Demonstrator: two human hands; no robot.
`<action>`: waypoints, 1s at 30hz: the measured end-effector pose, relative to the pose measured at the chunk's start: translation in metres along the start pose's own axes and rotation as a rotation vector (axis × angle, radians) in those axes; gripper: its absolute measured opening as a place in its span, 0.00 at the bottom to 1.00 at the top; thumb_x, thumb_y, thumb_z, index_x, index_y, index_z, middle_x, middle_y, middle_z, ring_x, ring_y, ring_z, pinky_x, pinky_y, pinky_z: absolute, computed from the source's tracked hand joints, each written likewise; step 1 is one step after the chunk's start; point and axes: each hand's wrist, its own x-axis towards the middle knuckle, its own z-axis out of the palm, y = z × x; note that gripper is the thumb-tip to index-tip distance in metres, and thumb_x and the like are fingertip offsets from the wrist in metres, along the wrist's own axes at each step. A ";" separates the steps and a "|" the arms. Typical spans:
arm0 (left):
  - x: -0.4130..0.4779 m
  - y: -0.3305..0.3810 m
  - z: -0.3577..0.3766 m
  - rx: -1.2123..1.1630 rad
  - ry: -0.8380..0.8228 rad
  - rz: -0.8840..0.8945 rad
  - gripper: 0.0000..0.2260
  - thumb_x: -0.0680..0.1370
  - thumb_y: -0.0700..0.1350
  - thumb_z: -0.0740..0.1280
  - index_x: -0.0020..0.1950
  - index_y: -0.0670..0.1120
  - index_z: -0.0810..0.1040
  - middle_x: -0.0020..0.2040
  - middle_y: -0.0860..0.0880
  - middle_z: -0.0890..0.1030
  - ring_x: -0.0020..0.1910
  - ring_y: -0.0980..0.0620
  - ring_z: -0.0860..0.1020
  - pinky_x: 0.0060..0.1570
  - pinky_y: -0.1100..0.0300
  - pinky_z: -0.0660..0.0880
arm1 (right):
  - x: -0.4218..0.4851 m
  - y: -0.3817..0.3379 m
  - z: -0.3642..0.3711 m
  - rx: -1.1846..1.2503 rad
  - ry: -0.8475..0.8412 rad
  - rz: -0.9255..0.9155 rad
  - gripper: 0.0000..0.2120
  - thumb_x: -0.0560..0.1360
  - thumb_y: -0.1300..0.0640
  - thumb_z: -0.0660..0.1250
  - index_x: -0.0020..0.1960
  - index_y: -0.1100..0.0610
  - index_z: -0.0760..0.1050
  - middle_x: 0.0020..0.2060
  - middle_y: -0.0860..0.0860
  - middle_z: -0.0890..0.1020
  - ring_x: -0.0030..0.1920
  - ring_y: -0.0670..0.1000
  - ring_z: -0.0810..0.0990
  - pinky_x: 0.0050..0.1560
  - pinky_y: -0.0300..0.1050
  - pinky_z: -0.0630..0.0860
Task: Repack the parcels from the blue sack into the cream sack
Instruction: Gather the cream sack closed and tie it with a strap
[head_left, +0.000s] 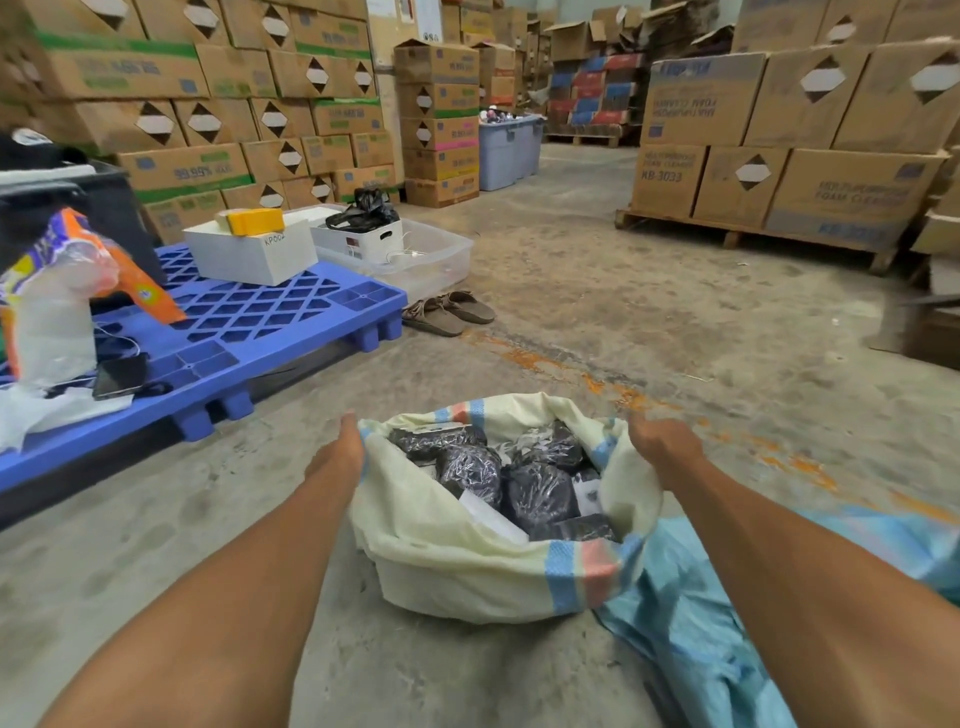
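Warehouse floor, cream sack (467, 566) rim gripped both sides — parcels (519, 483) inside.

Blue pallet (291, 312) w/ white box (249, 254) left of fingers, sandals (447, 312) beyond, cartons (810, 140) far back-right.

Past your right hand, a stacked carton (667, 179) reads "KB-3033"; past your left, the white box (249, 252) reads "KP002", a carton (184, 169) "99.99%".

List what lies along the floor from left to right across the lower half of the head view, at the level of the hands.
Blue plastic pallet → left hand gripping the rim → cream sack with black-wrapped parcels inside → right hand on the opposite rim → blue sack lying flat on the concrete.
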 end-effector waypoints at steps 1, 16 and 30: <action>-0.001 0.008 0.004 -0.022 -0.071 -0.014 0.40 0.74 0.73 0.51 0.65 0.41 0.77 0.61 0.40 0.80 0.59 0.40 0.79 0.63 0.48 0.72 | 0.007 -0.006 0.004 -0.045 -0.016 -0.032 0.30 0.78 0.39 0.59 0.63 0.64 0.76 0.60 0.60 0.80 0.47 0.59 0.78 0.46 0.48 0.76; 0.006 0.079 0.010 -0.274 -0.297 0.279 0.12 0.83 0.46 0.61 0.61 0.39 0.74 0.45 0.43 0.79 0.38 0.48 0.78 0.36 0.54 0.78 | 0.010 -0.087 0.004 0.339 0.063 -0.272 0.10 0.78 0.55 0.68 0.50 0.63 0.80 0.44 0.58 0.81 0.42 0.58 0.79 0.37 0.46 0.70; -0.079 0.116 0.000 0.058 -0.244 0.668 0.16 0.82 0.53 0.61 0.58 0.42 0.76 0.60 0.42 0.77 0.56 0.45 0.75 0.55 0.55 0.71 | -0.053 -0.112 -0.043 0.455 -0.044 -0.419 0.09 0.75 0.53 0.71 0.48 0.57 0.84 0.42 0.52 0.80 0.43 0.53 0.77 0.40 0.44 0.71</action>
